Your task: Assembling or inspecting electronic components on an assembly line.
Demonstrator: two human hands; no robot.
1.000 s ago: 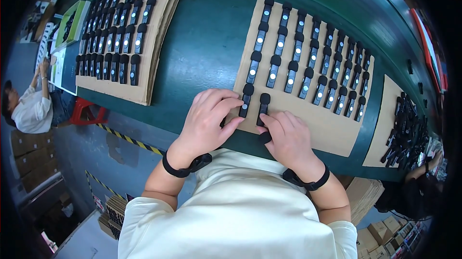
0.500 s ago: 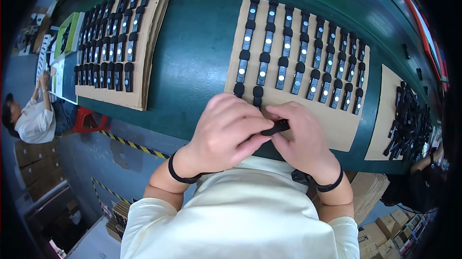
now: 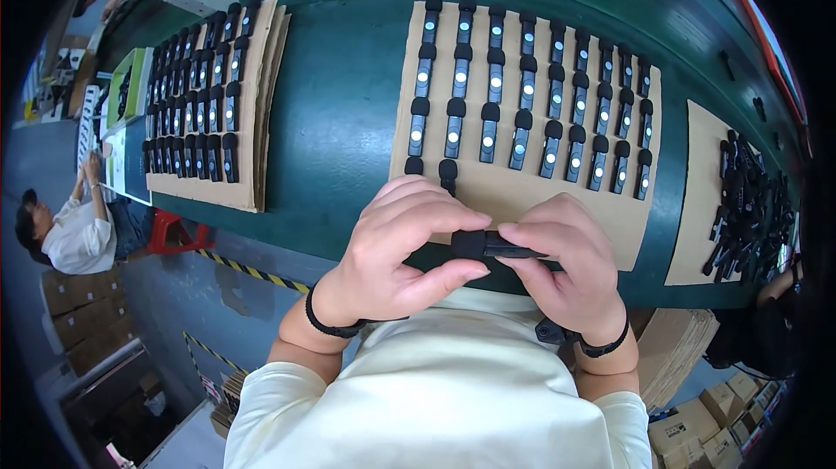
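Observation:
Between my hands lies a small black microphone (image 3: pixel 501 245) with a foam tip, held nearly level. The fingers and thumb of my right hand (image 3: pixel 570 251) pinch its body at the right. My left hand (image 3: pixel 396 247) is beside the foam end, thumb and index finger spread apart above and below it; whether the index fingertip touches the foam I cannot tell. Just beyond my hands, similar microphones with pale round spots stand out in rows on a cardboard sheet (image 3: pixel 566 208). The nearest row is partly hidden by my left hand.
Stacked cardboard (image 3: pixel 248 195) with more rows of microphones lies at the left of the green table (image 3: pixel 335 121). To the right, a jumbled heap of black microphones (image 3: pixel 749 199) rests on another cardboard sheet. A person (image 3: pixel 78 229) works at the far left near a red stool (image 3: pixel 174 234).
My left thumb and fingers have opened apart around the foam end. The microphone now shows more fully, held by my right hand, and the view has shifted slightly.

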